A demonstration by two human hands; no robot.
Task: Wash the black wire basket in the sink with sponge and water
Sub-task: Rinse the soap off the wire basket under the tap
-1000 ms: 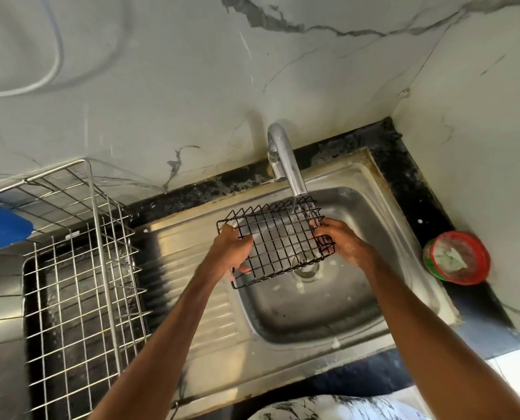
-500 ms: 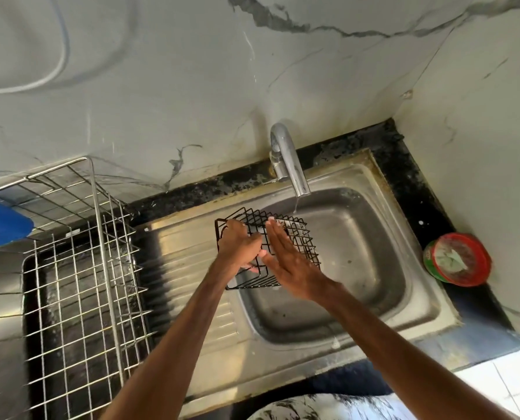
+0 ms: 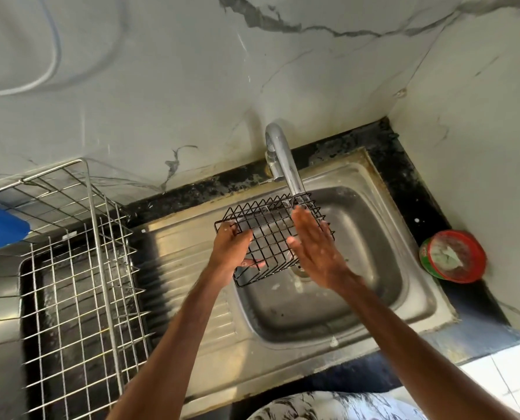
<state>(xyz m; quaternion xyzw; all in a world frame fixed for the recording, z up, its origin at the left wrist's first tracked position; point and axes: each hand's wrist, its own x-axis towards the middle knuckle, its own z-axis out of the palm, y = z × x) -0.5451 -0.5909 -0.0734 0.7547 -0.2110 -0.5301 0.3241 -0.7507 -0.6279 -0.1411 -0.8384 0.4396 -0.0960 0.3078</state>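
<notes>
The black wire basket [image 3: 271, 234] hangs tilted above the steel sink [image 3: 374, 298], its far corner under the tap spout [image 3: 286, 159]. My left hand [image 3: 233, 247] grips the basket's left edge, fingers curled through the wire. My right hand [image 3: 316, 247] lies flat with straight fingers against the basket's right part, fingertips near the spout's mouth. No sponge is in sight. I cannot tell whether water runs from the spout.
A steel wire dish rack [image 3: 80, 283] stands left of the sink's ribbed drainboard [image 3: 180, 268], with a blue cup [image 3: 1, 225] on it. A red-rimmed round tub [image 3: 452, 256] sits on the black counter at the right, beside the marble wall.
My right hand let go of the basket's right edge and opened flat against the wire, then slid right with it. The basket shifted left, then back under the spout.
</notes>
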